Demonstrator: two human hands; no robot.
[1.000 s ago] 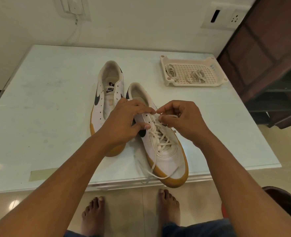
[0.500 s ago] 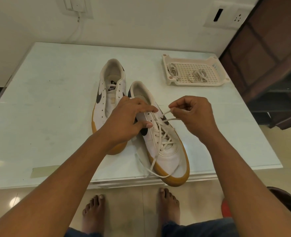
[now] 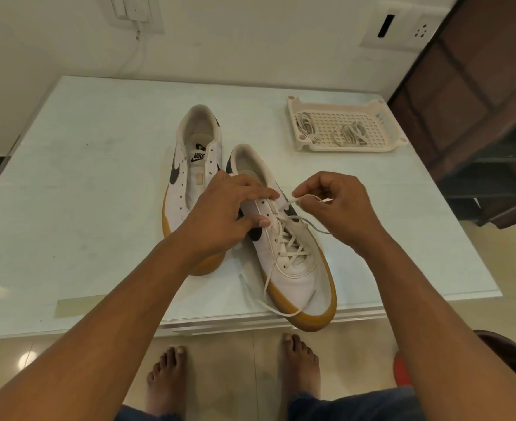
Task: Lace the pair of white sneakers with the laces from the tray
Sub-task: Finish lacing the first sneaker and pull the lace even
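This looks like a room in a home: bare feet [image 3: 167,379] on glossy beige floor tiles [image 3: 238,366], a glass-topped table [image 3: 83,183], a switch plate [image 3: 132,10] at upper left, a wall socket [image 3: 402,27] at upper right, and dark wooden shelving [image 3: 478,101] along the right edge.

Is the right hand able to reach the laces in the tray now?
Probably yes: only table surface separates the right hand from the open tray. It pinches a lace, though, so it must release that first.
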